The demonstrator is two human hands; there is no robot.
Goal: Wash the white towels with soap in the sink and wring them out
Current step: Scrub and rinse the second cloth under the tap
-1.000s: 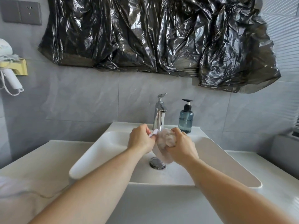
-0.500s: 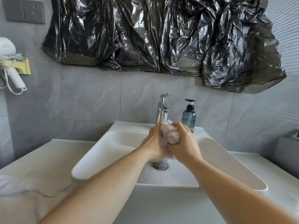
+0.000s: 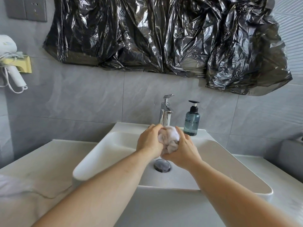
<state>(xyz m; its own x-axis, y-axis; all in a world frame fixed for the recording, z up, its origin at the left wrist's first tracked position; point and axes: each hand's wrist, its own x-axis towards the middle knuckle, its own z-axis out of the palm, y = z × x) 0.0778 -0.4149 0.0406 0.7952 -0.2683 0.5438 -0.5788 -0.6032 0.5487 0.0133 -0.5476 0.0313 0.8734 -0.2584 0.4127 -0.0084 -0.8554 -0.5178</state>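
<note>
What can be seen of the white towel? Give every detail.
The white towel is a small, crumpled wad of soft cloth, creased and bunched into a ball. It is held above the sink, over the drain and in front of the faucet. The left hand grips it from one side, the right hand from the other and below. Only its top shows.

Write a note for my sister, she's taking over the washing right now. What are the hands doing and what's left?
Left hand and right hand both grip one bunched white towel, held over the sink just above the drain.
The faucet shows no running water. The soap bottle stands on the sink's back ledge, to the right of the faucet.
Done: towel is being scrubbed or squeezed; I cannot tell which.
Left: finish it, wring it out. A white cloth lies at the counter's left edge, maybe another towel.
</note>
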